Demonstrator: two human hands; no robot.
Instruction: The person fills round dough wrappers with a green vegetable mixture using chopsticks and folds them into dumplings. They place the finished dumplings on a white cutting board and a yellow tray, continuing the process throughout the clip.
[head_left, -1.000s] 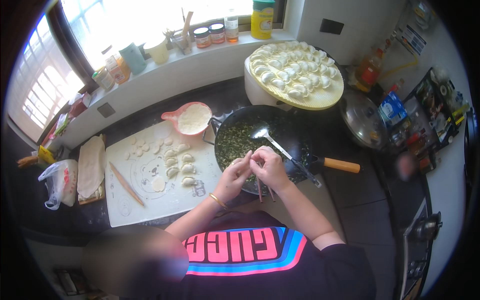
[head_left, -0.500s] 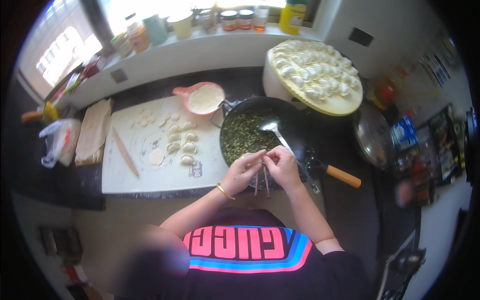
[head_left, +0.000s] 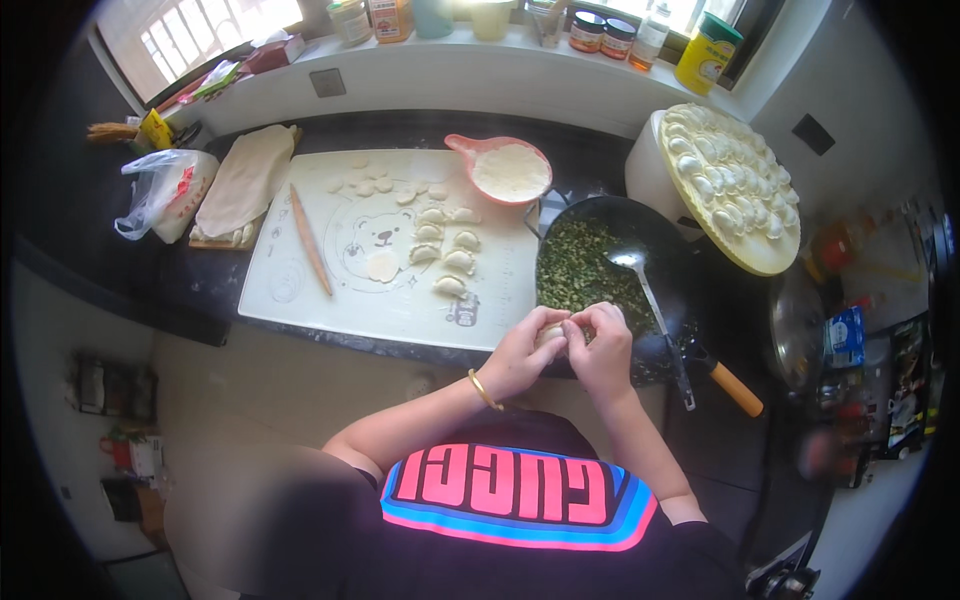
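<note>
Both my hands meet over the near left rim of a black wok [head_left: 660,235]. A pale dumpling [head_left: 552,334] shows between the fingers. My left hand [head_left: 518,352] cups it, a gold bangle at the wrist. My right hand [head_left: 602,350] presses its edge with thumb and fingers. Chopped green filling [head_left: 585,262] covers the left part of the wok, and a metal spoon [head_left: 652,300] leans in it. Left of my hands lies a white mat [head_left: 390,320] with several folded dumplings [head_left: 460,262], small dough pieces [head_left: 375,185], one flat wrapper [head_left: 382,266] and a wooden rolling pin [head_left: 308,240].
A pink bowl of flour [head_left: 512,172] stands at the mat's far right corner. Behind the wok, a round tray of dumplings [head_left: 735,180] rests on a white container. The wok's wooden handle [head_left: 736,388] points toward the near right. A cloth-covered board [head_left: 245,180] and plastic bag [head_left: 165,195] sit at left.
The view has turned, so the counter appears farther right. Two chopsticks that showed below my hands are no longer visible. My fingers have closed together around the dumpling.
</note>
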